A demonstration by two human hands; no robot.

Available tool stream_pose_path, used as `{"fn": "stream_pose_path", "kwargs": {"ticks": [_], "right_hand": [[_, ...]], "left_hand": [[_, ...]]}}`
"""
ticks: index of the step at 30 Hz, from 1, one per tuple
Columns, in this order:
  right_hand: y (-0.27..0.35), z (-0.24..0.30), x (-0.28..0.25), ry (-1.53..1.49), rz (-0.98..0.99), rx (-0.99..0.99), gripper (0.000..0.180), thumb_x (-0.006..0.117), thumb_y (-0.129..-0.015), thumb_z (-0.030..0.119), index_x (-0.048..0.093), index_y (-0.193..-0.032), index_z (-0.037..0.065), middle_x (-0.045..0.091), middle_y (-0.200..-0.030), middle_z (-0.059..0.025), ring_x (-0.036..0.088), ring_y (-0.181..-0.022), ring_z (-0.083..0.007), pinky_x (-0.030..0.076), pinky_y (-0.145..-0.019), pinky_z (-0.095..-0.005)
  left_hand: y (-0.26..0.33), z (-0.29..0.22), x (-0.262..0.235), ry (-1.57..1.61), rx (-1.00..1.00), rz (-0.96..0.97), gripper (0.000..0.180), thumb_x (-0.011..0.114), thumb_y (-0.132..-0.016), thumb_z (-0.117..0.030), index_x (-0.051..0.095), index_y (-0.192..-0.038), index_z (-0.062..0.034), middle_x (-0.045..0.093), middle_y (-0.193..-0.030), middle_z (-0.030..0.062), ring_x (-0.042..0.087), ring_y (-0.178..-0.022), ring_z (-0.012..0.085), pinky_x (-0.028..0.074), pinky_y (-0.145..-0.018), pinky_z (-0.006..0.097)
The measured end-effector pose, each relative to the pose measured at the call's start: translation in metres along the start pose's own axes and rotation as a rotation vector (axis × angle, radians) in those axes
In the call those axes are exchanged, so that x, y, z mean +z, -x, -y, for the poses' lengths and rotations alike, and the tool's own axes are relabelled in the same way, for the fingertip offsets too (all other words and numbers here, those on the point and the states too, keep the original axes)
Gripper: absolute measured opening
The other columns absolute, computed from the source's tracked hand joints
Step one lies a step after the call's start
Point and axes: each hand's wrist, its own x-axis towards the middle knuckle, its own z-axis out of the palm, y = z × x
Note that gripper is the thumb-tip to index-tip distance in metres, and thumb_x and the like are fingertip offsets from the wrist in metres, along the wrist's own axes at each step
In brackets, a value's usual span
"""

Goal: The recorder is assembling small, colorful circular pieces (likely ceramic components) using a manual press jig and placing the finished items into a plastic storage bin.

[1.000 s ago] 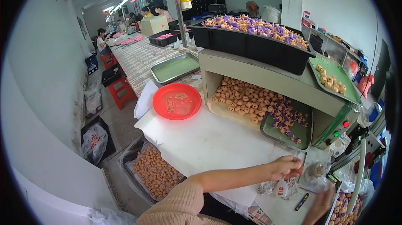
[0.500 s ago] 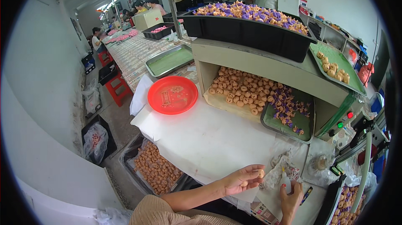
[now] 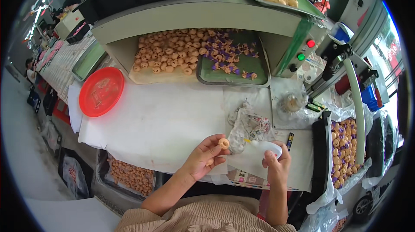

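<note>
My left hand (image 3: pixel 203 157) is closed, pinching a small tan hollow round piece (image 3: pixel 223 143) between thumb and fingertips, its opening facing up. A second tan piece (image 3: pixel 209 162) is tucked lower against the curled fingers. To the right, my right hand (image 3: pixel 277 165) grips a white squeeze bottle (image 3: pixel 267 147), which lies tipped over with its yellow nozzle (image 3: pixel 247 140) pointing left. The nozzle is apart from the pinched piece. Beyond the bottle is a crumpled, stained cloth (image 3: pixel 244 126) on the white-covered table (image 3: pixel 173 111).
Left stands a red round basin (image 3: pixel 102 91). Under the shelf (image 3: pixel 194 14) lie many tan balls (image 3: pixel 166 52) and a green-lined tray (image 3: pixel 235 55) with purple-and-tan pieces. A black crate (image 3: pixel 322 154) holds similar pieces at right. A marker pen (image 3: pixel 290 141) lies near the right hand.
The view has swung to the right. My right hand has lifted the squeeze bottle and tilted it from upright to nozzle-left. My left hand still holds the tan pieces.
</note>
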Motion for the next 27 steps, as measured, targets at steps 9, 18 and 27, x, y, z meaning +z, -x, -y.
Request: {"fn": "stream_pose_path", "kwargs": {"ticks": [9, 18, 27], "right_hand": [[-0.002, -0.004, 0.007, 0.317, -0.047, -0.337, 0.034, 0.076, -0.078, 0.029, 0.060, -0.088, 0.001, 0.052, -0.080, -0.0015, 0.047, -0.071, -0.0102, 0.037, -0.063, -0.0244], [-0.004, -0.014, 0.011, 0.400, -0.020, -0.401, 0.031, 0.080, -0.075, 0.023, 0.064, -0.089, 0.000, 0.056, -0.079, -0.0052, 0.050, -0.064, -0.0125, 0.039, -0.055, -0.0258], [-0.005, -0.012, 0.014, 0.432, -0.046, -0.423, 0.027, 0.079, -0.074, 0.018, 0.065, -0.088, 0.000, 0.056, -0.078, -0.0055, 0.050, -0.063, -0.0127, 0.039, -0.054, -0.0258]], "left_hand": [[-0.017, 0.007, 0.004, -0.093, 0.059, 0.042, 0.037, 0.060, -0.091, -0.010, 0.050, -0.127, -0.0116, 0.059, -0.114, 0.0043, 0.062, -0.104, 0.0168, 0.057, -0.075, 0.026], [-0.018, 0.005, 0.003, -0.128, 0.039, 0.014, 0.036, 0.061, -0.090, -0.011, 0.052, -0.125, -0.0110, 0.059, -0.115, 0.0046, 0.062, -0.102, 0.0166, 0.056, -0.075, 0.026], [-0.017, 0.005, 0.001, -0.127, 0.038, 0.013, 0.034, 0.062, -0.090, -0.009, 0.052, -0.123, -0.0105, 0.060, -0.111, 0.0040, 0.062, -0.100, 0.0158, 0.056, -0.074, 0.026]]}}
